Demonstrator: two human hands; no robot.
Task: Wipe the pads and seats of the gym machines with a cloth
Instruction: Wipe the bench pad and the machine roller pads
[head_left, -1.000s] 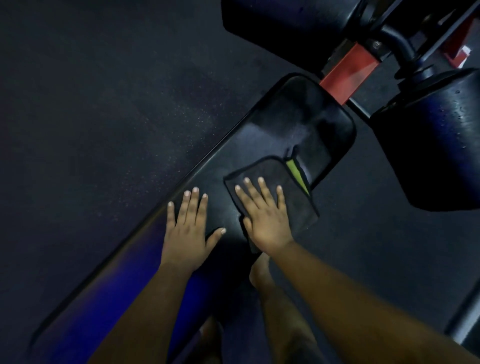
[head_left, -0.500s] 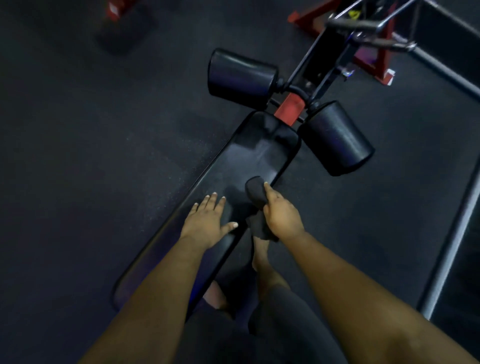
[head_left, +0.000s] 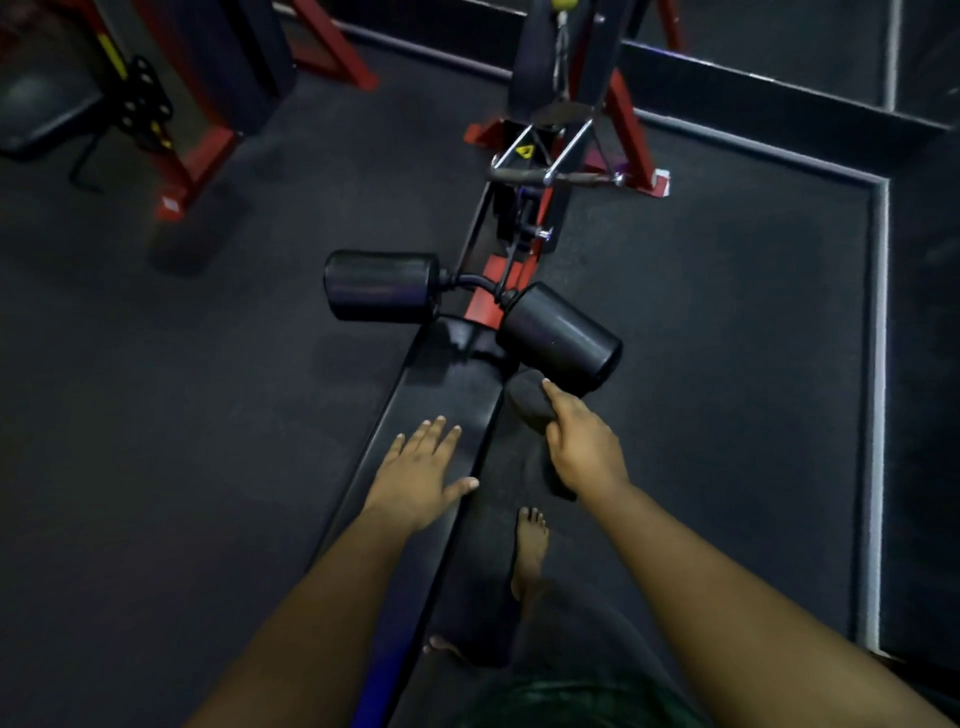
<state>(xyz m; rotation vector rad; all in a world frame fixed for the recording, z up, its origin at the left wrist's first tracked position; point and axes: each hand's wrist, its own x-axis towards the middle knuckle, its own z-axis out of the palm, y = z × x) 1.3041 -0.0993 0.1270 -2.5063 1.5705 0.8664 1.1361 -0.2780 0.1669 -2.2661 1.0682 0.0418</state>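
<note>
Standing over long bench pad (head_left: 447, 410) of gym machine, head end toward two roller pads. Left hand (head_left: 421, 475) lying flat on bench pad, fingers spread and straight, holding nothing. Right hand (head_left: 584, 447) gripping bunched dark cloth (head_left: 527, 400), fingers curled round it, held off right edge of bench pad, just beside and below right roller pad (head_left: 558, 335). Hands apart. Judging step: bench pad wiping apparently finishing, moving on to rollers. Next move calling for raising cloth onto right roller pad, wrapping round its curve, then crossing to left roller pad (head_left: 382, 286). Bare foot (head_left: 530, 545) planted on floor (head_left: 701, 364) beside bench.
</note>
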